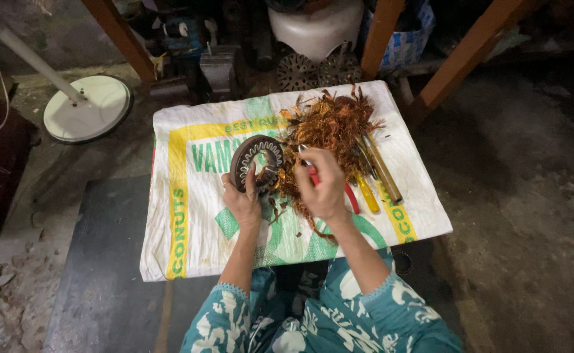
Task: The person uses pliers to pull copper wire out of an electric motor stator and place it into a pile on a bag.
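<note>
Stator being gripped upright by left hand over sack. Right hand closing on red-handled pliers, pulling copper wire from slots. Judgement: stripping underway; next pull needs firm bracing. Screwdrivers lying beside.

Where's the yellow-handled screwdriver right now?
In the head view, the yellow-handled screwdriver lies on the white sack, just right of the right hand, below the copper wire pile.
</note>
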